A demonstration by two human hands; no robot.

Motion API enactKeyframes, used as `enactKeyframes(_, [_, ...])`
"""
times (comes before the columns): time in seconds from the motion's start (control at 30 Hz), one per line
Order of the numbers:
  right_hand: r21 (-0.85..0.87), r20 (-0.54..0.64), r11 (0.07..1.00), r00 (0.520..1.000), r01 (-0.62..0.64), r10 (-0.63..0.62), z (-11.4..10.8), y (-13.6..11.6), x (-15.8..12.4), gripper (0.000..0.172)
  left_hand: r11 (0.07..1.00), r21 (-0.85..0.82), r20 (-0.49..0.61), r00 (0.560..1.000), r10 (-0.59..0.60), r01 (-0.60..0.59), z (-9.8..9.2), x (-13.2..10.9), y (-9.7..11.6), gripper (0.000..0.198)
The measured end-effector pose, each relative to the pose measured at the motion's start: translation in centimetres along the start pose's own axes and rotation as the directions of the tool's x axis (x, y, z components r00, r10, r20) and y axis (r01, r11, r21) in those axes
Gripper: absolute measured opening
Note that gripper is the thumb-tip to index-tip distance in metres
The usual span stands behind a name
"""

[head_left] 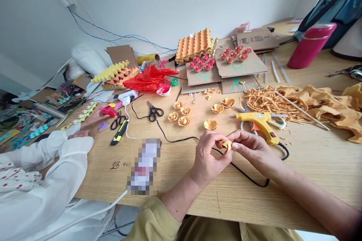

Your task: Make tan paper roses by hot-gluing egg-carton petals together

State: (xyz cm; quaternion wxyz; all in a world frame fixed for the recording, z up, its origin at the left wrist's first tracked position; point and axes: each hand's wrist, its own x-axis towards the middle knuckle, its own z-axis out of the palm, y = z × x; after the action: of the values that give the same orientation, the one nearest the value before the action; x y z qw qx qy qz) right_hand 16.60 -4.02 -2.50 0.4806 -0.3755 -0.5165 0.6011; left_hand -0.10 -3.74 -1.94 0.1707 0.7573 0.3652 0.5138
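Observation:
Both my hands pinch a small orange paper rose (pixel 225 144) just above the wooden table (pixel 311 158). My left hand (pixel 207 154) grips it from the left, and my right hand (pixel 250 147) closes on it from the right. A yellow glue gun (pixel 258 120) lies just behind my right hand, its black cord (pixel 243 175) running under my wrists. Several finished orange roses (pixel 183 115) lie on the table beyond my hands.
Orange strips and scraps (pixel 296 101) pile up at right. Red roses (pixel 202 63) sit on cardboard by an egg tray (pixel 194 45). Black scissors (pixel 154 112), a red bag (pixel 148 78) and a pink bottle (pixel 311 45) are around. A person in white sleeves (pixel 56 158) works at left.

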Motion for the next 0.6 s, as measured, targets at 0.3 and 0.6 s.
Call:
enactKeyframes(0.3, [0.036,0.01,0.999,1.0,-0.009,0.008,-0.03,0.09,0.07,0.021,1.0,-0.024,0.001,1.0,0.015,-0.015,0.07,-0.12,-0.24,0.02])
enactKeyframes(0.6, [0.358,0.091,0.906,0.974,-0.227,0.209,-0.57,0.36,0.66,0.028,0.991,-0.131,0.152,0.988,0.014,0.006,-0.7,0.13,-0.15,0.05])
